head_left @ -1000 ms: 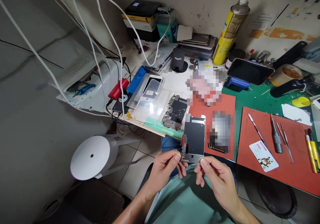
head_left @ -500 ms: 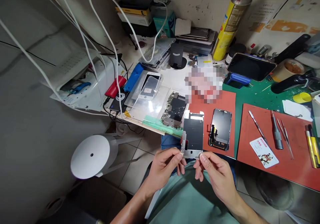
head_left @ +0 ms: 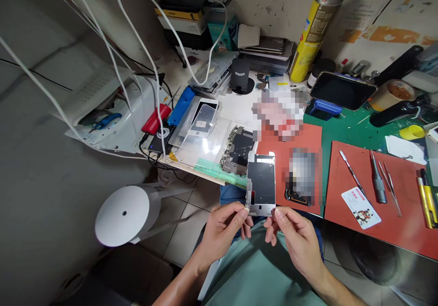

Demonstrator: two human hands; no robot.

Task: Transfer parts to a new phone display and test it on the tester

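Note:
A thin metal phone screen backplate (head_left: pixel 263 178), dark in the middle with silvery edges, is held up over the bench's front edge. My left hand (head_left: pixel 227 224) pinches its lower left corner between thumb and fingers. At the lower right corner, the thumb and forefinger of my right hand (head_left: pixel 296 233) are closed on the plate. Just right of the plate, a phone screen assembly (head_left: pixel 297 198) lies on a red mat (head_left: pixel 273 147); most of it is blurred out. To the left, a phone part with dark plates and small metal bits (head_left: pixel 239 148) lies on the bench.
On the right-hand red mat (head_left: pixel 337 201) lie a metal spudger (head_left: pixel 352 171), a screwdriver (head_left: pixel 378 183), tweezers (head_left: pixel 390 185) and a printed card (head_left: pixel 361 207). A phone (head_left: pixel 344 90) rests on a blue stand. A yellow spray can (head_left: pixel 315 30) stands behind. White cables (head_left: pixel 153 64) hang at left.
The backplate has shifted very slightly left and tilted a little. Both hands keep their pinch on its lower corners.

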